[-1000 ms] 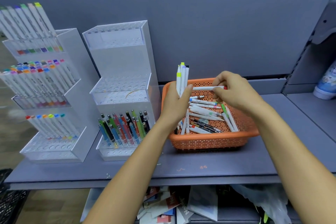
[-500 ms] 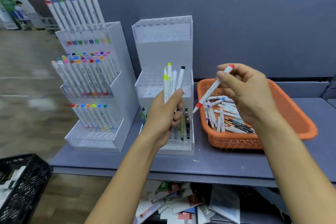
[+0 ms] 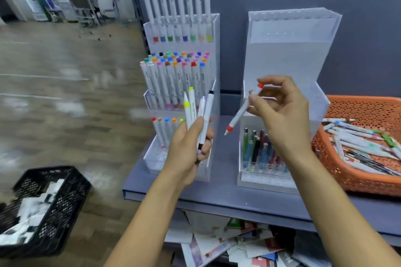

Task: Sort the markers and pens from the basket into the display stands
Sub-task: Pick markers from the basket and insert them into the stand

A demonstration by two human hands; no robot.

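Observation:
My left hand (image 3: 189, 147) grips a bunch of white markers (image 3: 198, 109) upright, in front of the lower tiers of the left display stand (image 3: 213, 54). That stand holds rows of white markers with coloured caps on three tiers. My right hand (image 3: 282, 112) pinches a white marker with red ends (image 3: 240, 112), tilted, between the two stands. The right display stand (image 3: 290, 50) has empty upper tiers and several pens (image 3: 258, 151) in its bottom tier. The orange basket (image 3: 366, 110) at the right holds several loose markers and pens (image 3: 360, 136).
Stands and basket sit on a grey shelf (image 3: 217, 193) against a grey back panel. Papers and booklets (image 3: 238, 245) lie on the shelf below. A black plastic crate (image 3: 43, 206) with white items stands on the wooden floor at the left.
My right hand lifted the red-ended marker out of the basket and carried it left toward the stands. The left hand with its bunch moved in front of the left stand. The view swung left.

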